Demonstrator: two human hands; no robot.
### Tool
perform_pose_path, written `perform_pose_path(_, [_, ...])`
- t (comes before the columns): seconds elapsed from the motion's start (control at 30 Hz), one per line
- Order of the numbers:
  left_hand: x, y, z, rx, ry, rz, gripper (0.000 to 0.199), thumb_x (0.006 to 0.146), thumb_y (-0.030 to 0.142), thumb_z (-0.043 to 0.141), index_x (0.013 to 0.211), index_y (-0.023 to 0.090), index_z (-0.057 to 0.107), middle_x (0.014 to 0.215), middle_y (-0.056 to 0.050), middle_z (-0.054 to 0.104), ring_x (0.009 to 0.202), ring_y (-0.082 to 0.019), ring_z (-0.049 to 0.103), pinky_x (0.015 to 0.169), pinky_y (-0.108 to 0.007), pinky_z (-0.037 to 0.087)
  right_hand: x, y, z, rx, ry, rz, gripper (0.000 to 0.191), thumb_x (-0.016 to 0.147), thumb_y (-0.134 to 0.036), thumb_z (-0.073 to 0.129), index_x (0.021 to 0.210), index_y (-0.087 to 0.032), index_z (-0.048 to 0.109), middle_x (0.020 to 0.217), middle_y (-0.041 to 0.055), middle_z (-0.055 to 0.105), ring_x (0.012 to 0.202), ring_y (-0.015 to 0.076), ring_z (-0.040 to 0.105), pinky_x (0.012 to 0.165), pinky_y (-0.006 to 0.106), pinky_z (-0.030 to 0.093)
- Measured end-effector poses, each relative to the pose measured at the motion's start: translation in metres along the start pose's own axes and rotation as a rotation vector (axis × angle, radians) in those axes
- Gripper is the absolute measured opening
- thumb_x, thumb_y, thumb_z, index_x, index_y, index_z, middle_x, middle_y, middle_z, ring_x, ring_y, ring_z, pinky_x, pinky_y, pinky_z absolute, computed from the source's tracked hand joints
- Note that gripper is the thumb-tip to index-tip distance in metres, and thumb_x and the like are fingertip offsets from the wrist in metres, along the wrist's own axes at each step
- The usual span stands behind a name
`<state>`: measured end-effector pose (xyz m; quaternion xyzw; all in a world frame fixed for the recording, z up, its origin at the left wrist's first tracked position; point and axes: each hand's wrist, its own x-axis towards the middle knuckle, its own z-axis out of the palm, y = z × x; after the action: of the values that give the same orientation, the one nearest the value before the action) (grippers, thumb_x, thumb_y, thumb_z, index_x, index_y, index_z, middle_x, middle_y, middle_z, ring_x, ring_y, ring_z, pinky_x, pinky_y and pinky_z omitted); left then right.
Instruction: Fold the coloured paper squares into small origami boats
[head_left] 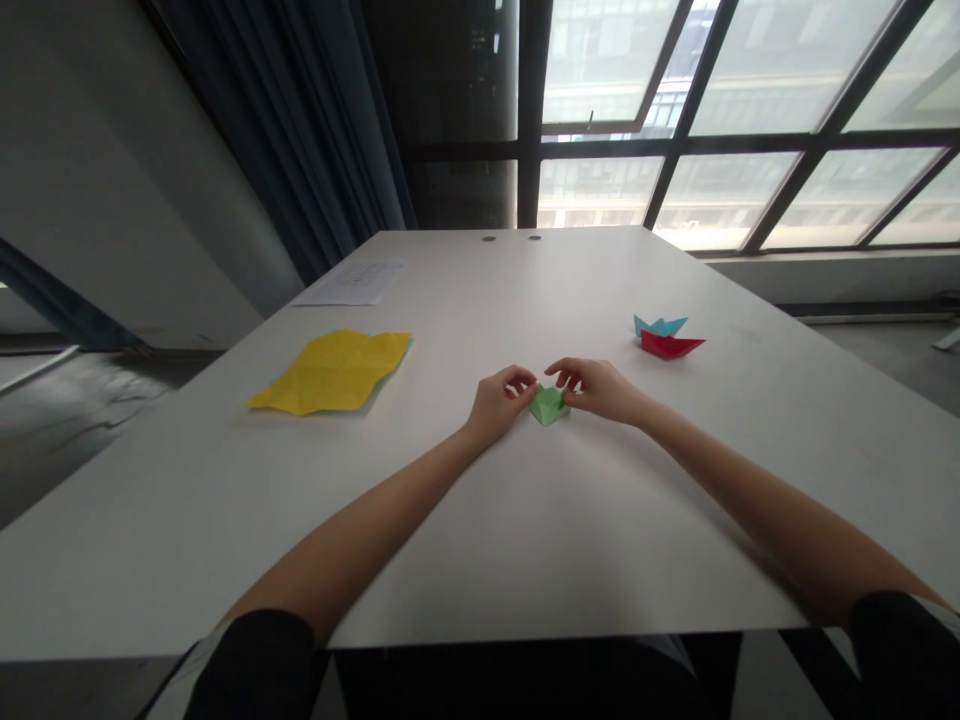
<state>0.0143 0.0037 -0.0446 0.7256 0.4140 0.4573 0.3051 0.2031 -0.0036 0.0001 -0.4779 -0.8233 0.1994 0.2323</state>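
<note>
A small folded piece of green paper (548, 405), with a point toward me, is between my hands at the middle of the white table (480, 540). My left hand (501, 398) pinches its left corner between thumb and fingers. On the opposite side, my right hand (592, 388) grips the right corner, its index finger raised and bent above the paper. Fingertips cover both ends of the green paper. Farther right stand two folded paper boats, a red one (670, 346) in front of a blue one (661, 327).
Yellow creased paper sheets (337, 370) lie at the left, with a light blue-green edge showing beneath. Behind them a printed white sheet (351, 284) rests near the table's left edge. A dark blue curtain (292, 120) and windows (607, 70) stand beyond the table.
</note>
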Motion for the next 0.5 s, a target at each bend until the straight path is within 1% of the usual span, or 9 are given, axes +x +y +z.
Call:
perform_pose_path(0.1, [0.001,-0.001,0.0,-0.006,-0.017,-0.009,0.019,0.074,0.034,0.059,0.082,0.017,0.06,0.076,-0.002,0.063,0.066,-0.011,0.056,0.056,-0.021,0.044,0.006,-0.003,-0.004,-0.041,-0.066,-0.016,0.043,0.062,-0.008,0.055,0.104,-0.019,0.059,0.099,0.003,0.064,0.066,0.0096,0.059,0.063,0.021,0.045])
perform_pose_path(0.13, [0.001,-0.001,0.0,-0.013,-0.019,-0.015,0.019,0.074,0.034,0.059,0.082,0.017,0.06,0.075,-0.002,0.063,0.066,-0.011,0.056,0.057,-0.021,0.044,0.009,-0.003,-0.006,-0.049,-0.094,-0.023,0.043,0.062,-0.007,0.055,0.103,-0.019,0.059,0.101,0.003,0.064,0.067,0.0097,0.06,0.064,0.021,0.045])
perform_pose_path(0.17, [0.001,-0.001,0.0,-0.019,-0.019,-0.022,0.019,0.074,0.034,0.059,0.081,0.017,0.06,0.074,-0.002,0.062,0.066,-0.011,0.057,0.057,-0.021,0.045,0.01,-0.004,-0.007,-0.059,-0.125,-0.029,0.042,0.062,-0.007,0.055,0.101,-0.02,0.06,0.1,0.0021,0.065,0.067,0.0099,0.06,0.064,0.021,0.045])
perform_pose_path(0.3, [0.001,-0.001,0.001,-0.031,-0.019,-0.031,0.021,0.073,0.036,0.06,0.079,0.016,0.059,0.074,-0.001,0.062,0.067,-0.011,0.058,0.06,-0.022,0.046,0.014,-0.008,-0.008,-0.11,-0.22,-0.039,0.032,0.063,-0.008,0.053,0.09,-0.021,0.063,0.084,-0.0023,0.067,0.064,0.0102,0.059,0.063,0.021,0.044])
perform_pose_path(0.5, [0.0,0.002,-0.001,-0.03,-0.057,-0.035,0.022,0.074,0.038,0.059,0.08,0.017,0.06,0.079,-0.003,0.063,0.069,-0.012,0.057,0.061,-0.023,0.046,0.01,-0.009,-0.01,-0.141,-0.221,-0.034,0.028,0.065,-0.009,0.054,0.089,-0.02,0.063,0.079,-0.0013,0.066,0.065,0.0105,0.059,0.061,0.02,0.043])
